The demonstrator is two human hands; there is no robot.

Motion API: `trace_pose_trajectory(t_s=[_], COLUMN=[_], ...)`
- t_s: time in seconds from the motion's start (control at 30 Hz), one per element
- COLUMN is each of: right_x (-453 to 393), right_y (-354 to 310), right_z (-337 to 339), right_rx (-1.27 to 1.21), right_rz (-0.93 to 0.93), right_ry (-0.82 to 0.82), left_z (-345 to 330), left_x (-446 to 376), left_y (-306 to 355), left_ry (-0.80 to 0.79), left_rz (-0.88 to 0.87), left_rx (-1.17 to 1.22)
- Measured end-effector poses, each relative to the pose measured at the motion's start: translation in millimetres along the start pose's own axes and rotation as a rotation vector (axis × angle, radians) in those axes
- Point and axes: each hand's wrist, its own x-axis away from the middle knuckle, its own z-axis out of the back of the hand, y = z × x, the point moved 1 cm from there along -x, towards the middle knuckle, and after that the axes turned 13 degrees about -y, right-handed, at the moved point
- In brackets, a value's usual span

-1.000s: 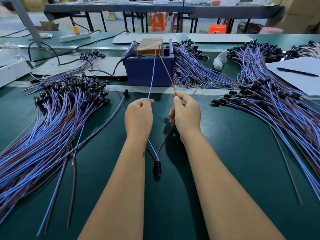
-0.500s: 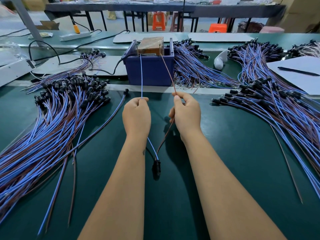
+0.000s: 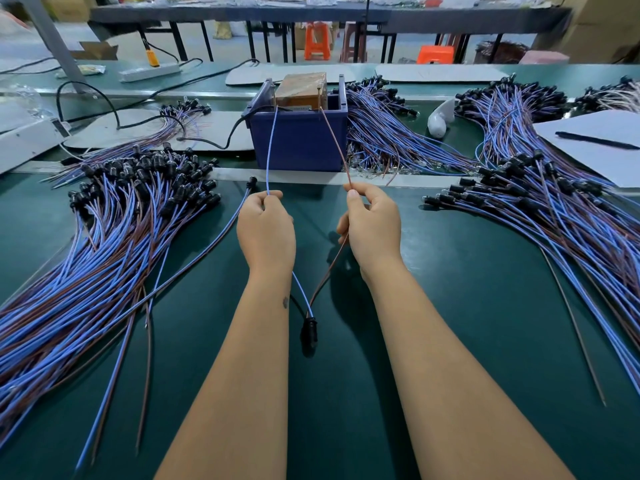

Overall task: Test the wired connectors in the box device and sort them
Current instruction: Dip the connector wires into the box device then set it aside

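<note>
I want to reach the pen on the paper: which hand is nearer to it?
Right. The right hand is nearer the pen; the left hand is farther left.

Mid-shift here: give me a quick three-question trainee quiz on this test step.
1. True or false: the left hand pinches the blue wire.
2. Which wire does the right hand pinch? A) blue B) brown C) black cable
3. Fill in: the black connector joining both wires lies between the two ____.

Key: 1 true. 2 B, the brown wire. 3 forearms. Both wire ends reach up to the blue box device.
</note>
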Motion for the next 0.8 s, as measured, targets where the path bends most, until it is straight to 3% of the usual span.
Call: trace_pose_trajectory(t_s=[0.8], right_x=[0.0], right_y=[-0.4], right_z=[-0.4], right_rx=[0.027], right_rz=[-0.006], right_ry=[-0.009], left_z=[1.3], left_x=[-1.4], left_y=[-0.6], left_ry=[0.053], left_rz=[0.025], left_rx=[0.032])
